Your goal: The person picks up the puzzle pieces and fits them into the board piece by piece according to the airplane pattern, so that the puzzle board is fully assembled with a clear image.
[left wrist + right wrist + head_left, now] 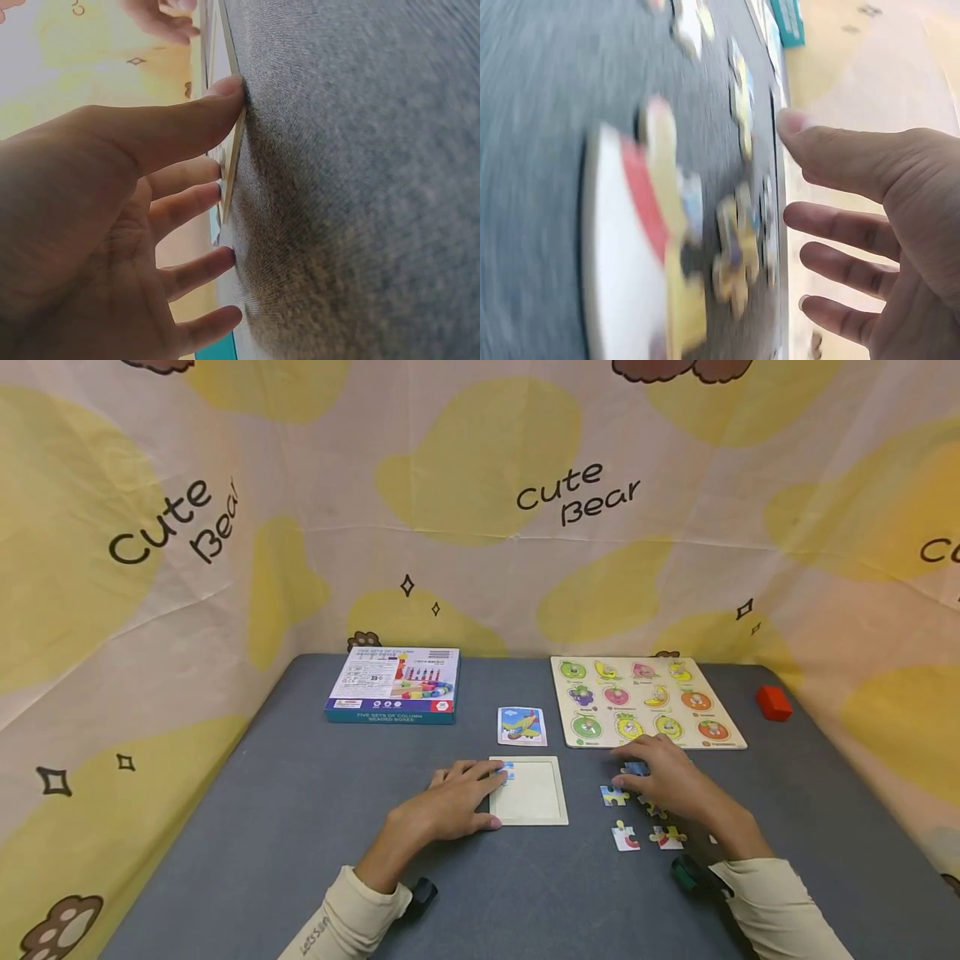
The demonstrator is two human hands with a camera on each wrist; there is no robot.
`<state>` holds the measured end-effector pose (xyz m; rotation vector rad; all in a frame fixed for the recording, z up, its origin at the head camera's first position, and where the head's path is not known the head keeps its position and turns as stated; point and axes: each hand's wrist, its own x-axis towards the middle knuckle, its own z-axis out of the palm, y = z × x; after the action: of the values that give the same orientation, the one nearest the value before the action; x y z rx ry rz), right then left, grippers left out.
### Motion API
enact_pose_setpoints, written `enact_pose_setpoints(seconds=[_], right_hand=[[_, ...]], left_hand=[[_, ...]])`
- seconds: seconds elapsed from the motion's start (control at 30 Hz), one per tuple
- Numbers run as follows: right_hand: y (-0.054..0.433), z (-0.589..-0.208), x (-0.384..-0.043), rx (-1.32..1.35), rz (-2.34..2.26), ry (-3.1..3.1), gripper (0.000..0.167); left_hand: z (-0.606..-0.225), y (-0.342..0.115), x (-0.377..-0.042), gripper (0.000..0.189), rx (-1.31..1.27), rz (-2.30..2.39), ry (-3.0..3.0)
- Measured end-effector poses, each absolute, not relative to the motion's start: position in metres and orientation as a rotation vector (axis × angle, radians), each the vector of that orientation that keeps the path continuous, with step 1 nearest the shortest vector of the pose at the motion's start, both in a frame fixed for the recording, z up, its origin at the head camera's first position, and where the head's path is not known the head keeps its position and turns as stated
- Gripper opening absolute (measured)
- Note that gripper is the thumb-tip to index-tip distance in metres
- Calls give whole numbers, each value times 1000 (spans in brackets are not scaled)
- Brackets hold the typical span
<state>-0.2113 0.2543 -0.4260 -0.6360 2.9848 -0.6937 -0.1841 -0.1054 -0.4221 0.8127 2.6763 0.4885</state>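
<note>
My left hand (446, 802) rests at the left side of a shallow cream puzzle tray (534, 802). Its thumb and two fingertips touch the tray, the fingers extended, as the left wrist view also shows. A blue-and-white puzzle piece (510, 771) lies in the tray's upper left corner, by the fingertips. Over the loose jigsaw pieces right of the tray hovers my right hand (670, 777), thumb and fingers apart, nothing held. Among these are a blue-yellow piece (612, 796), a white-red piece (626, 837) and a red-yellow piece (668, 837); the hand partly hides others.
A small airplane picture card (522, 727) lies behind the tray. The fruit board (648, 702) stands back right, with a red block (773, 703) beyond it. At the back left is a flat toy box (393, 687). A printed cloth (465, 510) hangs behind the grey table (300, 827).
</note>
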Motion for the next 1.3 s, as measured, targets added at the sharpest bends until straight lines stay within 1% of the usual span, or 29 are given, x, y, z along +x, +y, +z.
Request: enact_pose_setpoints(seconds=[0.33, 0.4, 0.57, 0.63, 0.73, 0.97, 1.13, 1.2, 1.3], right_hand=[[289, -429, -215, -574, -740, 2951, 41], [293, -429, -216, -591, -739, 2957, 38], [297, -430, -218, -632, -735, 2984, 20], [298, -431, -218, -631, -730, 2988, 16], [298, -431, -218, -605, -725, 2980, 18], [296, -431, -216, -531, -770, 2929, 29], [295, -434, -217, -525, -749, 2933, 37], [294, -435, -218, -533, -729, 2942, 36], [294, -436, -218, -540, -717, 2945, 30]], left_hand=[[-421, -105, -184, 71, 797, 514, 2660], [-420, -106, -184, 71, 794, 515, 2660], [-421, -106, -184, 71, 785, 517, 2659], [-421, -106, -184, 71, 780, 517, 2657], [-421, -106, -184, 71, 778, 522, 2657], [-421, -106, -185, 70, 789, 521, 2655], [-421, -106, -185, 70, 784, 514, 2650], [-421, -105, -185, 70, 784, 511, 2651], [-421, -105, -185, 70, 781, 512, 2650]])
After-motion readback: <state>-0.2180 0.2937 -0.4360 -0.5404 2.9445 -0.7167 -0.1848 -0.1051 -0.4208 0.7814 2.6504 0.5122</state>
